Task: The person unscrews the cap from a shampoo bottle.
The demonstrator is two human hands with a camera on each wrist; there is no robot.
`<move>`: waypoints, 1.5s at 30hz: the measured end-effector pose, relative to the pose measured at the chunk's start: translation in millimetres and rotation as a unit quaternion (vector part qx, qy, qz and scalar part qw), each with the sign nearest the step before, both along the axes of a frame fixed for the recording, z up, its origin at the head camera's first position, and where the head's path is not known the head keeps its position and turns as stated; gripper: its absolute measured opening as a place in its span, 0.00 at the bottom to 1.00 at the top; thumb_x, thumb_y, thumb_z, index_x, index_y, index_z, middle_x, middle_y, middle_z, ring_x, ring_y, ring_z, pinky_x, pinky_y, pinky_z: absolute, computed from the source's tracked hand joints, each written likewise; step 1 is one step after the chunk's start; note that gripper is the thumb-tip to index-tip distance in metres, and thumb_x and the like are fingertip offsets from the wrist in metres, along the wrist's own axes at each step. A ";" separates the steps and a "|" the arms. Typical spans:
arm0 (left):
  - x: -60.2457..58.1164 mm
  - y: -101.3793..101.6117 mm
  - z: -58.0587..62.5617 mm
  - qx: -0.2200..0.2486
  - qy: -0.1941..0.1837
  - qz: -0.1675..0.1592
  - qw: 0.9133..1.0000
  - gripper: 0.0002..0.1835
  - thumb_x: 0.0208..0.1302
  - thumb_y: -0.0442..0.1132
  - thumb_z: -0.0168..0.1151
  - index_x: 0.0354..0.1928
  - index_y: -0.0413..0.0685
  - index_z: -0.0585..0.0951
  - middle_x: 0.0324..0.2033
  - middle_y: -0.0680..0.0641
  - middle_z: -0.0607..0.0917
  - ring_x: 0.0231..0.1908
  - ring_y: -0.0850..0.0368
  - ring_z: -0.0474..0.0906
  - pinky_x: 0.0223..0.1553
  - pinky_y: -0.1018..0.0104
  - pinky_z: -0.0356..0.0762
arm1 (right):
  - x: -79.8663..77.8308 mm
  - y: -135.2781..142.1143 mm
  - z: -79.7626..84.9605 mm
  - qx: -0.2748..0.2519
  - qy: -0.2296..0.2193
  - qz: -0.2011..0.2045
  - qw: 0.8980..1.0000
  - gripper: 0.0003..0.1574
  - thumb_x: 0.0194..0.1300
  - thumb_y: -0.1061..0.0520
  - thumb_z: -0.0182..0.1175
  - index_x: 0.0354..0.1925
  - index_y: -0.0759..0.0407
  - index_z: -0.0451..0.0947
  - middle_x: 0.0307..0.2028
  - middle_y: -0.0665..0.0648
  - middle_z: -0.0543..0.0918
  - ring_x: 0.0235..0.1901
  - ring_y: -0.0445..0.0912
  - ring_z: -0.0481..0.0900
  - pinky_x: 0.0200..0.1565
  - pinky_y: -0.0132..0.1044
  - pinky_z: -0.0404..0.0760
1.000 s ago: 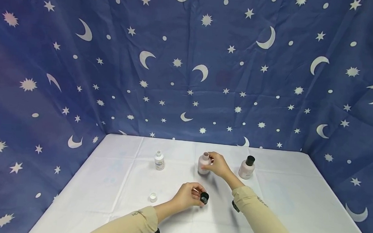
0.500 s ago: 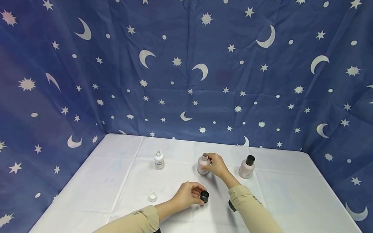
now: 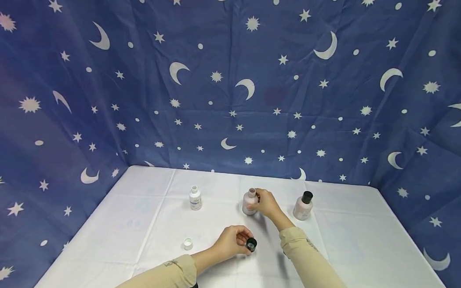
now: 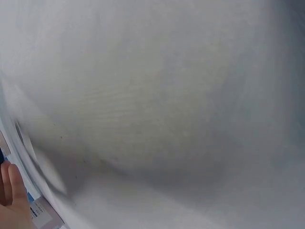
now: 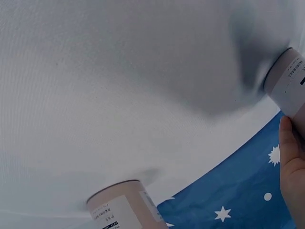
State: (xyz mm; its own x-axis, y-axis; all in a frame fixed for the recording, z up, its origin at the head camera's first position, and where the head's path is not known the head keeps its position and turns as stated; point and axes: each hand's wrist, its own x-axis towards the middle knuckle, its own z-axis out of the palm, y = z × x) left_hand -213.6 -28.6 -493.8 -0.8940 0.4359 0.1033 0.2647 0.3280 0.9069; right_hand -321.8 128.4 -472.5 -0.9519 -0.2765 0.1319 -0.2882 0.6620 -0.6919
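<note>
My left hand (image 3: 229,242) pinches a black screw cap (image 3: 251,245) near the table's middle, its hollow side facing up toward the head camera. Beyond it, my right hand (image 3: 267,203) grips an uncapped pale pink bottle (image 3: 249,203) that stands upright with its neck bare. The right wrist view catches the label and base of this held bottle (image 5: 288,83), with the thumb against its side. Only part of the left hand (image 4: 14,200) shows in the left wrist view; the cap is mostly out of frame there.
To the right stands a second pink bottle (image 3: 302,209) with a black cap on. A small white bottle (image 3: 195,199) stands open on the left, and a white cap (image 3: 188,243) lies nearer. White cloth covers the table (image 3: 130,226); a blue starry curtain (image 3: 255,132) hangs behind.
The right forearm has shifted slightly left while that hand stays on the pink bottle. The left hand keeps the black cap in the same place. The head view has turned a little.
</note>
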 end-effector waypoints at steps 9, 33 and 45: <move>-0.7 0.8 -4.2 -0.023 -0.010 -0.019 0.999 0.17 0.41 0.24 0.74 0.37 0.35 0.83 0.31 0.44 0.84 0.30 0.66 0.77 0.34 0.76 0.80 | -5.6 -3.0 0.7 0.000 -0.026 -0.011 1.000 0.37 0.44 0.65 0.74 0.54 0.72 0.74 0.45 0.68 0.83 0.46 0.58 0.82 0.50 0.46 0.81; 0.4 1.1 -10.6 -0.080 -0.002 -0.026 0.996 0.16 0.39 0.27 0.76 0.35 0.40 0.83 0.31 0.49 0.85 0.31 0.68 0.75 0.35 0.77 0.77 | -1.0 -4.4 1.1 0.000 -0.045 -0.021 0.999 0.38 0.44 0.65 0.74 0.54 0.72 0.74 0.45 0.67 0.83 0.47 0.57 0.81 0.51 0.47 0.80; 2.1 2.7 -12.0 -0.083 -0.002 -0.029 0.996 0.16 0.40 0.27 0.76 0.34 0.41 0.83 0.31 0.52 0.84 0.31 0.71 0.73 0.36 0.78 0.75 | 0.7 -3.7 -3.8 0.016 -0.015 -0.020 1.000 0.37 0.43 0.66 0.74 0.53 0.73 0.74 0.43 0.67 0.84 0.45 0.57 0.82 0.49 0.48 0.81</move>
State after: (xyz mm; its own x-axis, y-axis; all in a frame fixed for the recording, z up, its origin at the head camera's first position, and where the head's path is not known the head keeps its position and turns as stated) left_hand -211.5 -25.9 -505.8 -0.8670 0.4978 0.0219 0.2837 0.4570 0.8430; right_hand -321.1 124.8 -476.3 -0.9656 -0.2417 0.0959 -0.2411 0.6939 -0.6785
